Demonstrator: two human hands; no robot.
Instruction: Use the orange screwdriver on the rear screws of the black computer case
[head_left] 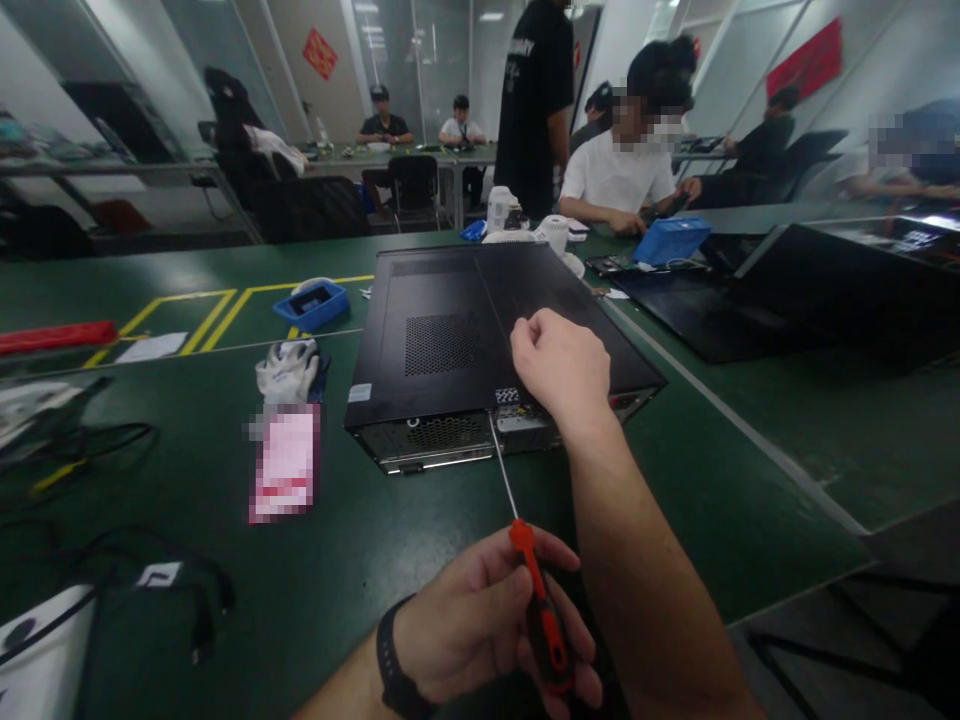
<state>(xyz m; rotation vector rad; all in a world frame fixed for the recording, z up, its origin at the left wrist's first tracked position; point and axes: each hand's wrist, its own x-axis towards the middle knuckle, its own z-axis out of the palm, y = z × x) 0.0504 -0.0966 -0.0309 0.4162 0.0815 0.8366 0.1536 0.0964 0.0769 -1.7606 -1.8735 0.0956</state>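
On the green surface [405, 530], a black computer case [450, 290] lies beneath my curled right hand [564, 365] as my left hand [476, 612] grips a screwdriver [538, 598] that could skid if tilted off-line.

Matt metal computer case [491, 315]; shiny metal screwdriver shaft [504, 466]; smooth plastic handle [543, 613]

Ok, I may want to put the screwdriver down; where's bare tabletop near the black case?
Bare green tabletop shows between the pink item and the left hand, and right of the right forearm, short of the grey strip. Crowded: cables at far left, white objects behind the black case.
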